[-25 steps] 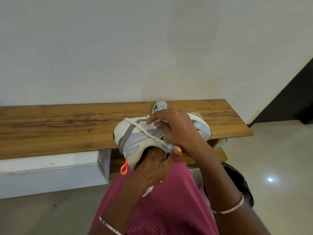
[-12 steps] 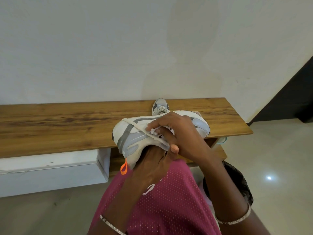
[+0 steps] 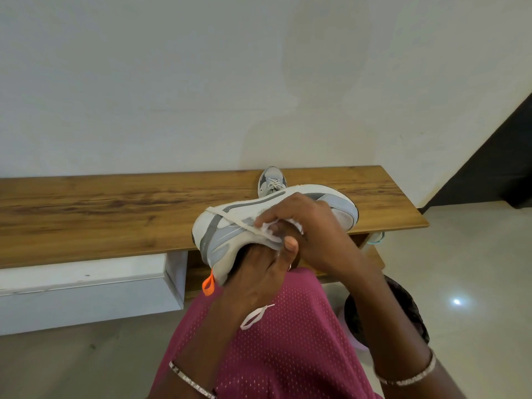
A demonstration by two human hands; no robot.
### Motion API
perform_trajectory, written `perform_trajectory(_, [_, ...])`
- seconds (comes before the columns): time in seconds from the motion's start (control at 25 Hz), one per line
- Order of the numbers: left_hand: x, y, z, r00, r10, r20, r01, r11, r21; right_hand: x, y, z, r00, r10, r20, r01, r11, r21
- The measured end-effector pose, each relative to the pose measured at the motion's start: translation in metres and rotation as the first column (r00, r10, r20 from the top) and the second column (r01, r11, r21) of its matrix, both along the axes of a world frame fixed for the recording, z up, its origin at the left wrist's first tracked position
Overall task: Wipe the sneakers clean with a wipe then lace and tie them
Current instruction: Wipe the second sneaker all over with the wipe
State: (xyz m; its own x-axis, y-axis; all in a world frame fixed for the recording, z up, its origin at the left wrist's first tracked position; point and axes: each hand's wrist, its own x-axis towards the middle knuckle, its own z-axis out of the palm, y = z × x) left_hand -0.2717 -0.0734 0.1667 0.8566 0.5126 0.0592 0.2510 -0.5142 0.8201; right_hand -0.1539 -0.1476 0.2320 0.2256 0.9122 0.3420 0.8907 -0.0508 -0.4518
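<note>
A white and grey sneaker [image 3: 230,234] with an orange heel loop lies on its side above my lap. My left hand [image 3: 259,277] reaches into its opening from below and grips it, thumb against the upper. A white lace runs across the heel, and a lace end [image 3: 256,315] hangs over my left wrist. My right hand [image 3: 305,226] holds a crumpled white wipe [image 3: 270,228] against the sneaker's side. The second sneaker [image 3: 272,181] stands on the wooden bench [image 3: 115,214] behind, mostly hidden.
The bench runs along a white wall. A white drawer unit [image 3: 86,292] sits under its left part, a lower wooden shelf under the right. A dark bin [image 3: 403,306] stands on the tiled floor at the right. Pink mesh fabric [image 3: 288,355] covers my lap.
My right hand with the wipe has slid along the sneaker's side, from the upper part toward the lower edge near my left thumb. The sneaker stays tilted in my left hand.
</note>
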Motion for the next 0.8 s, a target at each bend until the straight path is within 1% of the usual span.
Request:
perform_trajectory(0.04, [0.0,0.002,-0.003,1.0,-0.002,0.024,0.002,1.0,-0.002,-0.004,-0.002,-0.002,0.998,0.059,-0.011,-0.059,0.998,0.001])
perform_trajectory(0.08, [0.0,0.003,-0.005,1.0,-0.012,0.023,0.012,1.0,-0.015,-0.001,-0.003,-0.003,0.998,0.067,-0.004,-0.067,0.998,0.009])
perform_trajectory(0.12, [-0.001,0.004,-0.004,1.0,-0.023,0.0,0.023,0.999,-0.039,0.007,-0.003,-0.005,0.999,0.018,0.03,-0.018,0.999,0.026])
perform_trajectory(0.16, [-0.002,0.004,-0.002,0.999,-0.031,-0.026,0.03,0.997,-0.066,0.018,-0.004,-0.007,0.993,-0.075,0.088,0.071,0.996,0.047])
perform_trajectory(0.24, [-0.001,0.004,0.004,0.997,-0.053,-0.05,0.047,0.993,-0.112,0.038,-0.007,-0.011,0.942,-0.27,0.198,0.252,0.961,0.114])
perform_trajectory(0.28, [0.001,0.005,0.006,0.996,-0.066,-0.053,0.058,0.99,-0.129,0.042,-0.008,-0.014,0.913,-0.335,0.231,0.309,0.94,0.142])
perform_trajectory(0.32, [0.003,0.006,0.006,0.996,-0.081,-0.046,0.073,0.986,-0.15,0.04,-0.008,-0.018,0.898,-0.363,0.25,0.33,0.93,0.162])
perform_trajectory(0.36, [0.006,0.008,0.005,0.995,-0.094,-0.031,0.087,0.98,-0.18,0.033,-0.006,-0.023,0.902,-0.354,0.246,0.319,0.932,0.174])
perform_trajectory(0.4, [0.008,0.01,0.002,0.995,-0.097,-0.002,0.095,0.97,-0.222,0.022,-0.004,-0.026,0.927,-0.312,0.21,0.276,0.944,0.181])
perform_trajectory(0.48, [0.013,0.016,-0.006,0.996,-0.066,0.058,0.082,0.942,-0.326,-0.001,-0.001,-0.032,0.98,-0.176,0.095,0.154,0.968,0.198])
perform_trajectory(0.56, [0.017,0.023,-0.012,0.998,-0.041,0.056,0.061,0.902,-0.428,-0.005,0.0,-0.036,0.992,-0.11,0.066,0.094,0.973,0.21])
perform_trajectory(0.6, [0.018,0.024,-0.012,0.997,-0.04,0.063,0.066,0.865,-0.498,0.001,0.002,-0.038,0.991,-0.113,0.079,0.094,0.974,0.208])
perform_trajectory(0.64, [0.019,0.025,-0.012,0.995,-0.049,0.085,0.09,0.807,-0.584,0.006,0.002,-0.041,0.983,-0.144,0.116,0.118,0.972,0.203])
perform_trajectory(0.68, [0.02,0.025,-0.01,0.99,-0.066,0.127,0.134,0.73,-0.67,0.011,0.003,-0.044,0.968,-0.2,0.153,0.165,0.963,0.215])
perform_trajectory(0.72, [0.022,0.025,-0.008,0.981,-0.078,0.179,0.186,0.651,-0.736,0.016,0.002,-0.046,0.949,-0.266,0.172,0.22,0.944,0.245])
perform_trajectory(0.8, [0.024,0.026,-0.002,0.963,-0.053,0.266,0.254,0.516,-0.818,0.024,-0.005,-0.047,0.91,-0.393,0.13,0.326,0.874,0.359])
